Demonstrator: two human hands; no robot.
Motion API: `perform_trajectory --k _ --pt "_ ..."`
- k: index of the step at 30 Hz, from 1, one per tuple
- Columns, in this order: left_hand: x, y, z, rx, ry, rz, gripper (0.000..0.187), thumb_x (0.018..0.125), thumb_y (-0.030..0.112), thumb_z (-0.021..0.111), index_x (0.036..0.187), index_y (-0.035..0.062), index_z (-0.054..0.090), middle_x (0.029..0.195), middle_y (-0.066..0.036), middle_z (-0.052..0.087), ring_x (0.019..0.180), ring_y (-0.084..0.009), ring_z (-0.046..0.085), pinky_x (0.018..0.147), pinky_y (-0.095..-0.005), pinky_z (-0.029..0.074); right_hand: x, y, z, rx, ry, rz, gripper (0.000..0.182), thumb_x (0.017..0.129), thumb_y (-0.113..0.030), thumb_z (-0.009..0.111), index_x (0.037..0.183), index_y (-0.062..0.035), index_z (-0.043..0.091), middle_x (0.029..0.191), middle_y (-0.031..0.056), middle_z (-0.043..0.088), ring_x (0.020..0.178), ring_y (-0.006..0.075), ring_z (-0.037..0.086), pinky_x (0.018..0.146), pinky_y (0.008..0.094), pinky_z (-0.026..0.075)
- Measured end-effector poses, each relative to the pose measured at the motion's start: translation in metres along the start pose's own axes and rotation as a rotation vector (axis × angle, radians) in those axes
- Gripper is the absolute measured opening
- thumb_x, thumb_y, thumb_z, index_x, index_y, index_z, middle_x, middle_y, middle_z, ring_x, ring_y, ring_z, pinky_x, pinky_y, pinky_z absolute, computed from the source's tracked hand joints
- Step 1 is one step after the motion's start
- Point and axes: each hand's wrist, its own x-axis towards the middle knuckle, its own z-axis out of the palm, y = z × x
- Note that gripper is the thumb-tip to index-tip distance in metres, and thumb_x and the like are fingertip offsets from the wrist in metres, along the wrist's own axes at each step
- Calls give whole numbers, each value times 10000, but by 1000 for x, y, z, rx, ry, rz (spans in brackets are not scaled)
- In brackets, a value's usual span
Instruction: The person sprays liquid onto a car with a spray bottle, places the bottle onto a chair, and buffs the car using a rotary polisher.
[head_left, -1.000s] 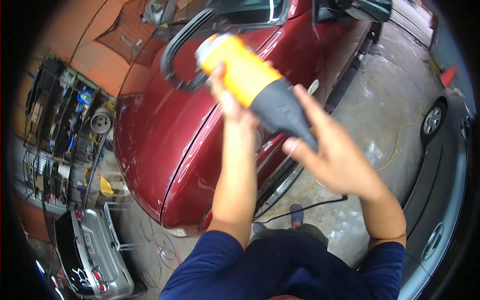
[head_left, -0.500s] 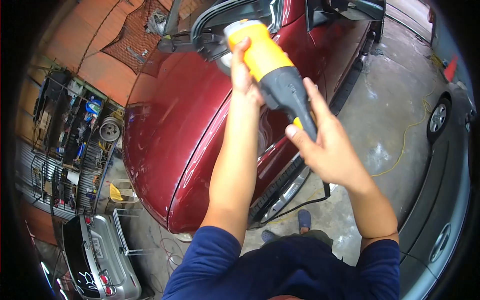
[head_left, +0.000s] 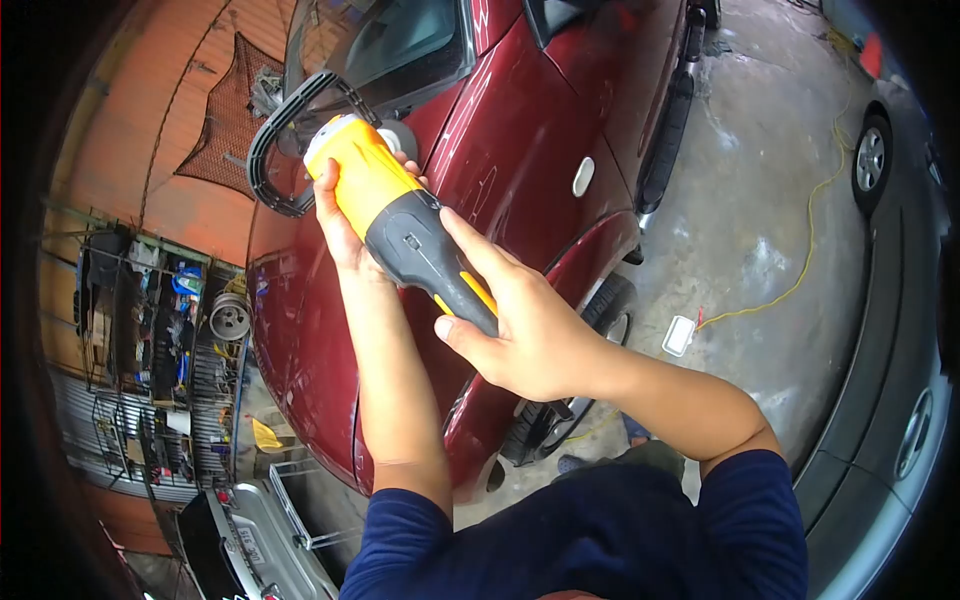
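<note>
A yellow and dark grey car polisher [head_left: 405, 235] is held over the hood of a dark red car [head_left: 520, 150], slanting up to the left. My left hand [head_left: 340, 225] grips the yellow front housing from beneath, thumb along its side. Wrapped about the grey rear handle is my right hand [head_left: 525, 320], with its index finger stretched along the body. A black loop handle [head_left: 262, 165] curves around the tool's head. The pale round pad [head_left: 400, 136] shows partly behind the yellow housing, near the base of the windshield.
A yellow cord [head_left: 815, 265] runs over the concrete floor to a white box [head_left: 679, 336]. On the right stands a grey car [head_left: 860, 370]. Cluttered shelves [head_left: 150, 320] line the left side, and a silver vehicle [head_left: 255, 545] is parked at lower left.
Both hands have carried the polisher left and turned it so its black loop handle faces left. My view has shifted, showing more of the red car's side and the white box.
</note>
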Motion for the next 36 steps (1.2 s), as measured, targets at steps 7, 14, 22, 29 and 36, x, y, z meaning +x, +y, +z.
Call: perform_trajectory --k 7,14,22,29,36 --pt "12 22 -4 139 74 15 673 972 480 737 1376 -32 568 1211 -235 680 1066 -387 699 999 -551 606 26 12 -1 173 -20 94 899 946 -118 710 1664 120 225 1388 380 575 1293 488 626 1133 475 484" --pt "32 25 2 183 45 -64 698 981 517 724 1389 -24 556 1192 -265 677 1038 -397 706 1008 -536 606 29 7 8 119 62 79 900 944 -112 701 1668 117 216 1304 363 601 1225 482 651 1085 481 502" --pt "16 23 -2 153 76 -14 724 975 532 725 1375 -48 554 1203 -231 667 1085 -357 689 1018 -514 601 26 8 7 2 32 14 909 970 -115 690 1685 105 174 1312 353 587 1226 486 641 1089 484 505" --pt "17 10 4 104 76 15 765 955 526 760 1389 -56 520 1217 -229 652 1074 -359 672 1006 -494 610 19 0 -5 -37 10 11 907 977 -112 679 1687 109 159 1270 345 575 1172 483 654 1054 488 518" --pt "59 -19 34 74 -47 -125 736 958 521 753 1364 -55 541 1209 -230 651 1085 -364 667 1021 -472 603 5 -20 -29 -40 120 56 892 959 -54 702 1683 99 203 1465 361 530 1363 458 591 1175 476 443"
